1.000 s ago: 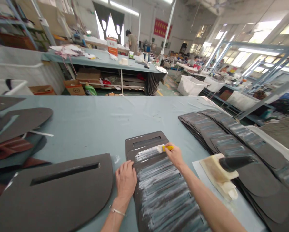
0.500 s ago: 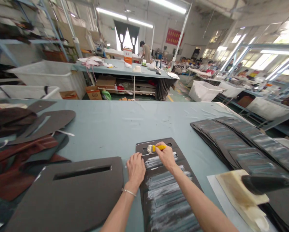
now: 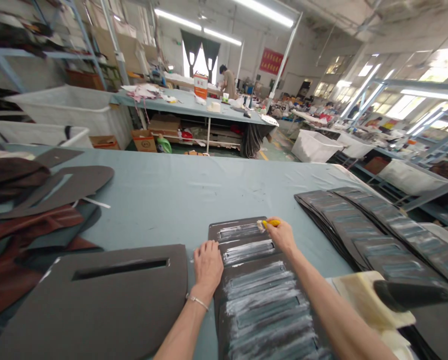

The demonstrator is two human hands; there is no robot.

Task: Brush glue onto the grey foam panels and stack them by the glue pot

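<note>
My right hand (image 3: 283, 236) pinches a small brush with a yellow handle (image 3: 272, 223). Its whitish bristles touch the right end of a slot in the farthest of several overlapping dark grey panels (image 3: 254, 290). Wet-looking white streaks surround the slots of these panels. At the left edge of the same panels, my left hand (image 3: 208, 265) lies with its fingers stretched out flat. Left of that hand is a larger dark panel (image 3: 111, 305) with one long slot and no streaks around it.
More streaked panels (image 3: 336, 215) lie overlapped on the right. Before them sits a cream-coloured container (image 3: 361, 290) with a black cylindrical part. Brown and dark pieces (image 3: 40, 230) are heaped at the left. Beyond the blue-green table (image 3: 194, 185), a person (image 3: 228, 81) stands near another table.
My right hand has moved the brush rightward along the far panel's slot, leaving white streaks there. My left hand stays at the panels' left edge. The view has shifted slightly.
</note>
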